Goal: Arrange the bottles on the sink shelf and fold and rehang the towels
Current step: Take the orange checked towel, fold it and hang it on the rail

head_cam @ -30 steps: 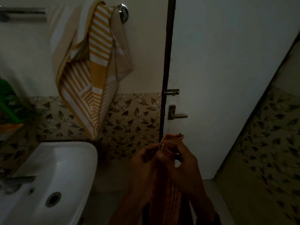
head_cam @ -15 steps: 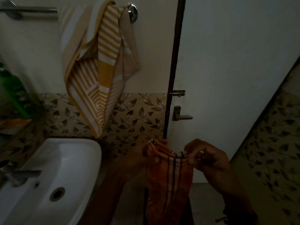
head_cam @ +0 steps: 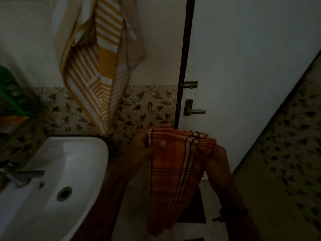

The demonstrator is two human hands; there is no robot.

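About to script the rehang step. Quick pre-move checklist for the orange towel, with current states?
1. Left hand grips a top corner of the orange towel: ok.
2. Right hand grips the other corner: ok.
3. Top edge folded evenly: not ok, layers bunch near the right hand.
4. Towel hangs free beside the sink, not touching it: ok.
5. Free rail space: cannot tell, rail out of frame; the yellow striped towel hangs bunched.
6. Lower hem clear of the floor: cannot tell, too dark.
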